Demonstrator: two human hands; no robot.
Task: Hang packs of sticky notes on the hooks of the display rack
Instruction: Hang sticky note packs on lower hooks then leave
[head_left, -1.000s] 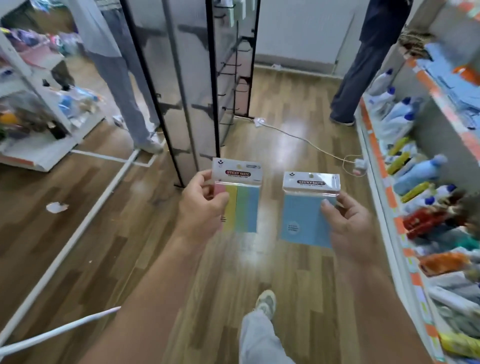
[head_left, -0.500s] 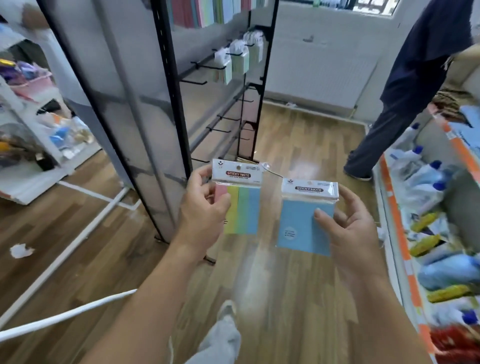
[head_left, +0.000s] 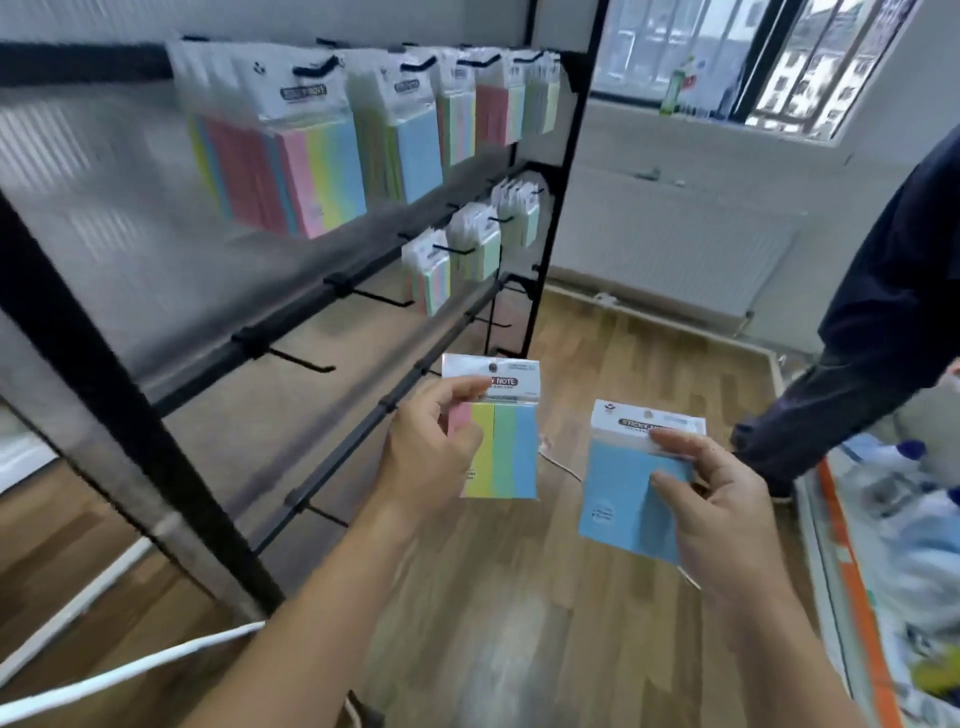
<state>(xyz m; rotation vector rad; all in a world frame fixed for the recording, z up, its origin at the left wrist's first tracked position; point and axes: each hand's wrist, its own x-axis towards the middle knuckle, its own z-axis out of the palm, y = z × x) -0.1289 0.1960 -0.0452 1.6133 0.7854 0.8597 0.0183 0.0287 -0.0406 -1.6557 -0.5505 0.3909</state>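
Packs of sticky notes (head_left: 322, 171) hang on the display rack (head_left: 130, 413) at eleven o'clock; left hand (head_left: 431, 462) grips a striped pack (head_left: 506, 452), right hand (head_left: 727, 514) pinches a blue pack (head_left: 618, 493).

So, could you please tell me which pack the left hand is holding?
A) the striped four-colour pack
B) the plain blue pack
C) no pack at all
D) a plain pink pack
A: the left hand grips the striped pack, while the right hand holds the blue pack.
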